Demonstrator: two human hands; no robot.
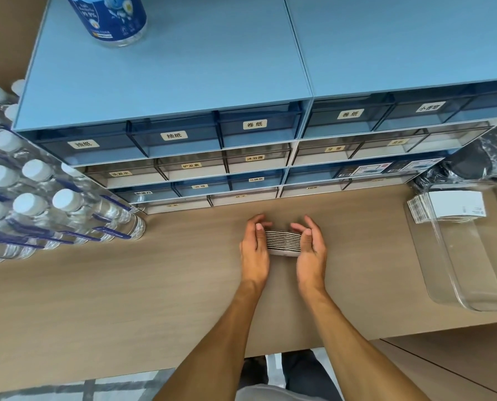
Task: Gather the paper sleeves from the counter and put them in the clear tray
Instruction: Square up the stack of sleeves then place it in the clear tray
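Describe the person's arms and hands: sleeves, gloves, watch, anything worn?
Both arms are bare from the bottom edge of the picture to the wrists; no sleeves show. The left hand and right hand are bare too: no gloves, and no rings, watch, bands or markings that can be seen. The fingernails look short and plain. No cables or straps on either forearm.

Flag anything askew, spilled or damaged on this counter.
Nothing spilled or damaged. Both hands, left hand and right hand, square a neat stack of paper sleeves on the counter. Sleeves already in the clear tray lean slightly at its far end.
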